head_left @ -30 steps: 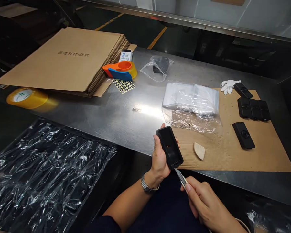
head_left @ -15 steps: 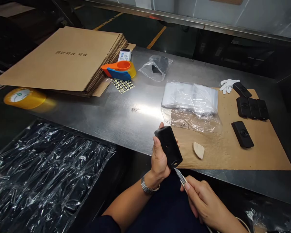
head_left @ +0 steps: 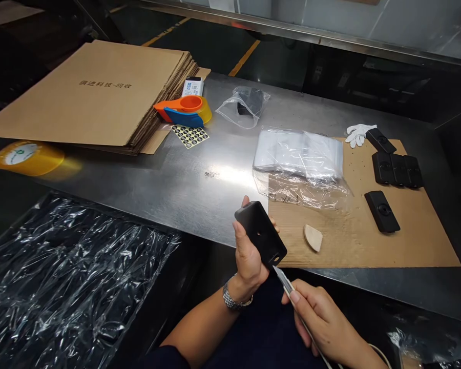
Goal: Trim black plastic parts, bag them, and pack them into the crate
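My left hand (head_left: 249, 259) is wrapped round a black plastic housing (head_left: 262, 233), its hollow inside facing me and tilted, with a small hole near its lower end. My right hand (head_left: 318, 318) grips a utility knife (head_left: 286, 283). The blade tip meets the housing's lower edge, beside that hole; whether it cuts in I cannot tell. On the cardboard sheet (head_left: 418, 241) to the right lies a similar black housing (head_left: 382, 211), face up. Several more housings (head_left: 398, 169) sit together behind it. A wedge-shaped pale block (head_left: 313, 238) rests nearer my hands.
A stack of clear plastic bags (head_left: 297, 154) lies at the table's middle. Further left are a bagged dark part (head_left: 249, 102), a tape dispenser (head_left: 184, 110), a sticker sheet (head_left: 190, 136), flat cartons (head_left: 100, 97) and a tape roll (head_left: 28, 158). A white glove (head_left: 359, 134) lies at the right.
The housing has tipped slightly, showing more of its inside. The knife tip stays at its lower edge, with both hands slightly left. The whole view has shifted a little.
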`<action>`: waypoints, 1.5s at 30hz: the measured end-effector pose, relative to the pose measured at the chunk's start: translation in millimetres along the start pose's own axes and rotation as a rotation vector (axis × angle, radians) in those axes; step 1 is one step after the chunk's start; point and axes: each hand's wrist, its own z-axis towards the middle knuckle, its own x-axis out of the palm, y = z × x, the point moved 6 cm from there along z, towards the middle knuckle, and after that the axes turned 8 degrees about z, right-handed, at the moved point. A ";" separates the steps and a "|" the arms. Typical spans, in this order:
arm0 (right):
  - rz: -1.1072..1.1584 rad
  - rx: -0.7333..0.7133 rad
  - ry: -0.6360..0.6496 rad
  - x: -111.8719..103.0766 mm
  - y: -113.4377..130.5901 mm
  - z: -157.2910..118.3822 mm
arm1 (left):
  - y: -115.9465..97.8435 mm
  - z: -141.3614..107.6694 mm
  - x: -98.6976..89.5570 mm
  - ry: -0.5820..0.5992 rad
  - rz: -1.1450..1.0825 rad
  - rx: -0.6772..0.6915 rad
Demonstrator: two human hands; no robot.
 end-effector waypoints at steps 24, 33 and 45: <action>-0.424 -0.045 -0.050 -4.6 16.9 -5.1 | -9.5 -2.7 1.5 0.070 0.003 0.169; -0.408 -0.035 -0.068 -5.9 18.2 -5.1 | -11.1 -4.2 1.8 0.109 0.030 0.217; -0.280 0.010 -0.026 -6.5 7.3 -2.1 | -10.2 -7.3 -1.7 0.096 0.141 0.289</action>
